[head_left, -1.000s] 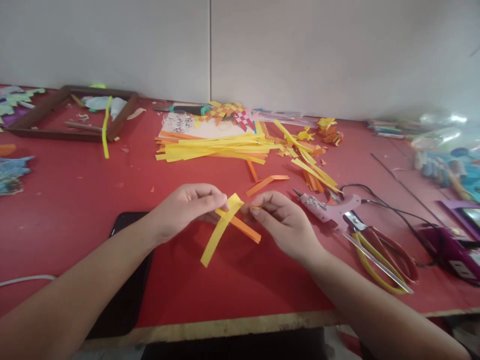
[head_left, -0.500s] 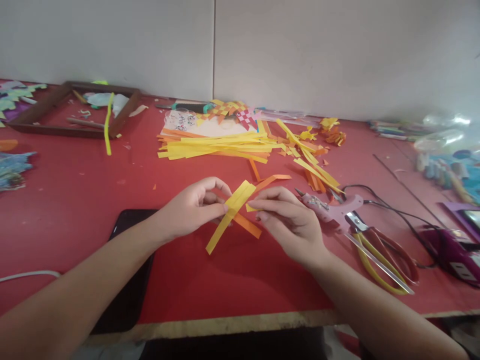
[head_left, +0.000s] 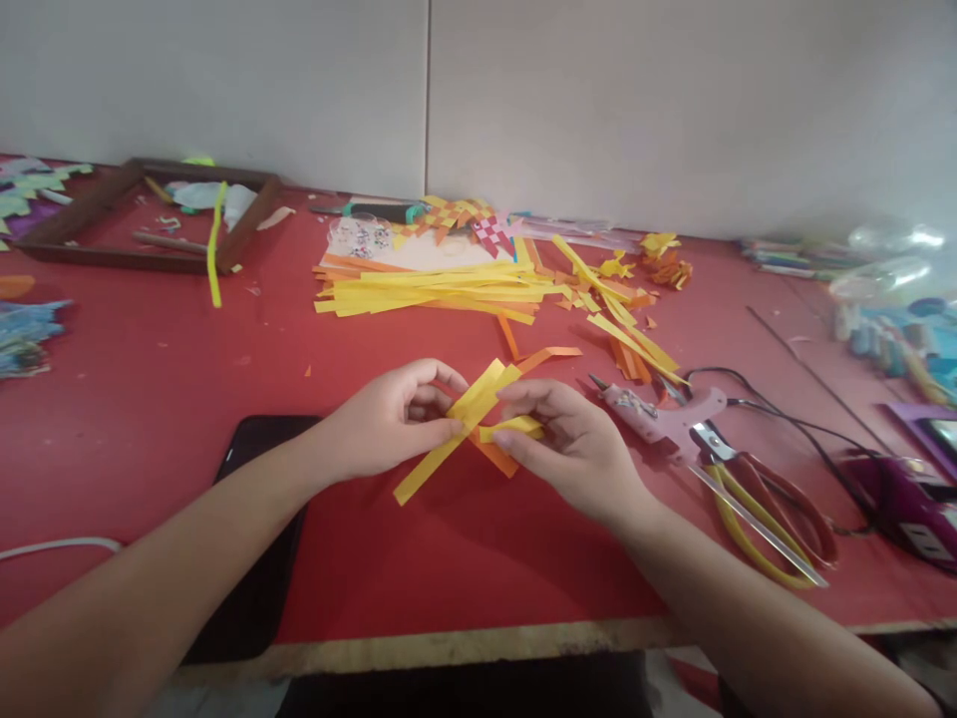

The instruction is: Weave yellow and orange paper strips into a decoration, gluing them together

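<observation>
My left hand (head_left: 408,414) pinches crossed paper strips between thumb and fingers, above the red table (head_left: 374,568). Long yellow strips (head_left: 434,461) run slantwise through the bundle, and an orange strip (head_left: 494,459) crosses beneath them. My right hand (head_left: 572,439) is closed on a short yellow strip end (head_left: 515,431), its thumb pressed along the paper. Part of that strip is hidden by the fingers. Behind the right fingertips a bent orange strip (head_left: 549,355) shows; whether it joins the bundle I cannot tell.
Yellow paper strips (head_left: 441,291) lie in a pile behind my hands. On the right are a pink glue gun (head_left: 665,419) with a cord and scissors (head_left: 755,509). A black phone-like slab (head_left: 246,578) lies under my left forearm. A brown frame tray (head_left: 112,257) sits back left.
My right fingers have moved onto the yellow strip end, which now shows more and bends to the right. The crossed strips have turned slightly in my left hand.
</observation>
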Demonstrator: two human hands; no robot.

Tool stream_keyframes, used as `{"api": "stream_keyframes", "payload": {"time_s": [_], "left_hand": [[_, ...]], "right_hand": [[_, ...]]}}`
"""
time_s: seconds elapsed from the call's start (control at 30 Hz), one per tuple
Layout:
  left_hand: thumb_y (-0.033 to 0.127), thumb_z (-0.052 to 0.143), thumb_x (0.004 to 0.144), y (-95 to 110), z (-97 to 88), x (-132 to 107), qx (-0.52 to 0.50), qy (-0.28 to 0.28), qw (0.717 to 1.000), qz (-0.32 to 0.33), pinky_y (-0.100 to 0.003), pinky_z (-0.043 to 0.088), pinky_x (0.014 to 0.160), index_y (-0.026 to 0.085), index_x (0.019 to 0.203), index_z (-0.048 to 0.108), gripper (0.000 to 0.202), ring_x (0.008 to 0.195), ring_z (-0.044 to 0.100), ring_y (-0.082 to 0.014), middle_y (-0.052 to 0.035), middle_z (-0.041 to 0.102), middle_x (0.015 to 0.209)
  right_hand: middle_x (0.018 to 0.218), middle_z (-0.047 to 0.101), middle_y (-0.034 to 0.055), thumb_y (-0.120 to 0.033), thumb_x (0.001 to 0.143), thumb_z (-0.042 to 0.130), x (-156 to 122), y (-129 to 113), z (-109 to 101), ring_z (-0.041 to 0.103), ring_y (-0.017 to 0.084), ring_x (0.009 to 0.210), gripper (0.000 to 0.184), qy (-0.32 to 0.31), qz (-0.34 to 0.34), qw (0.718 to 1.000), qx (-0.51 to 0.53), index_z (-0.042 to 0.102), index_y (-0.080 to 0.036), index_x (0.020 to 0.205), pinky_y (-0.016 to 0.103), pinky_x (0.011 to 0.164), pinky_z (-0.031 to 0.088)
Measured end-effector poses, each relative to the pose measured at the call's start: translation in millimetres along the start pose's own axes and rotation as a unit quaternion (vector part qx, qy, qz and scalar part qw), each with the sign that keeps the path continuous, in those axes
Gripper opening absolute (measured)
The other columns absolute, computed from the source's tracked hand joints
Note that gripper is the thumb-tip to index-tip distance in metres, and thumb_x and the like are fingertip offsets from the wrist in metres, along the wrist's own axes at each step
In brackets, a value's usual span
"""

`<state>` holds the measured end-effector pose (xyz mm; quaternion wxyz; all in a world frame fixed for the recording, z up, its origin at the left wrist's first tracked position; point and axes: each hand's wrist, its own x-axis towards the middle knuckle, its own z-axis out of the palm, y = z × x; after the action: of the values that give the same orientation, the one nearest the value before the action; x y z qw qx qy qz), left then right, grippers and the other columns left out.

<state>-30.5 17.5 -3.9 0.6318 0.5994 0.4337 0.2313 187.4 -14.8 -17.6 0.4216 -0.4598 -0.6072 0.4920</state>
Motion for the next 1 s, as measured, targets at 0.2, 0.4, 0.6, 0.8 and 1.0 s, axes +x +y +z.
{"api": "stream_keyframes", "payload": {"time_s": [0.2, 0.4, 0.6, 0.8, 1.0], "left_hand": [[0.034, 0.067, 0.085, 1.3, 1.4, -0.4, 0.011, -0.013, 1.0, 0.0, -0.03, 0.048, 0.075, 0.021, 0.121, 0.051, 0.041, 0.084, 0.065, -0.0173, -0.0027, 0.069, 0.092], [0.038, 0.064, 0.088, 0.7, 0.7, -0.7, 0.023, -0.002, 1.0, 0.001, -0.03, 0.048, 0.075, 0.022, 0.127, 0.05, 0.044, 0.088, 0.067, -0.0191, -0.0037, 0.072, 0.094], [0.04, 0.068, 0.086, -2.4, 1.2, -0.2, 0.001, -0.026, 1.0, 0.009, -0.03, 0.049, 0.077, 0.022, 0.128, 0.048, 0.05, 0.089, 0.069, -0.0192, -0.0025, 0.071, 0.091], [0.031, 0.07, 0.084, -5.2, 1.4, 0.9, 0.005, -0.025, 0.999, 0.021, -0.028, 0.049, 0.075, 0.022, 0.126, 0.05, 0.047, 0.086, 0.067, -0.0169, -0.0001, 0.067, 0.089], [0.032, 0.071, 0.082, -2.3, 1.6, 1.3, 0.002, -0.009, 1.0, 0.0, -0.031, 0.05, 0.076, 0.02, 0.122, 0.052, 0.046, 0.087, 0.067, -0.0187, -0.0016, 0.068, 0.09]], "right_hand": [[0.086, 0.066, 0.002, -0.023, 0.081, 0.07, -2.2, -3.4, 4.6, 0.066, 0.013, 0.08, 0.026, -0.02, 0.002, 0.999, -0.032, 0.059, -0.022, 0.105, 0.023, 0.066, 0.056], [0.09, 0.066, 0.0039, -0.028, 0.081, 0.07, -4.1, 0.3, 9.0, 0.066, 0.015, 0.079, 0.026, -0.011, 0.015, 0.999, -0.04, 0.06, -0.021, 0.104, 0.026, 0.064, 0.056], [0.088, 0.069, 0.0036, -0.026, 0.083, 0.068, -3.1, 1.7, 9.8, 0.067, 0.013, 0.074, 0.013, -0.005, -0.01, 0.998, -0.058, 0.066, -0.021, 0.094, 0.024, 0.062, 0.054], [0.084, 0.068, 0.0042, -0.026, 0.082, 0.069, -2.2, -0.2, 10.2, 0.066, 0.013, 0.07, 0.012, -0.007, -0.014, 0.997, -0.08, 0.069, -0.019, 0.091, 0.024, 0.059, 0.055], [0.084, 0.064, -0.0004, -0.029, 0.079, 0.075, -1.7, -2.4, 10.8, 0.067, 0.014, 0.073, 0.049, 0.037, 0.013, 0.999, 0.013, 0.052, -0.025, 0.122, 0.024, 0.064, 0.058]]}}
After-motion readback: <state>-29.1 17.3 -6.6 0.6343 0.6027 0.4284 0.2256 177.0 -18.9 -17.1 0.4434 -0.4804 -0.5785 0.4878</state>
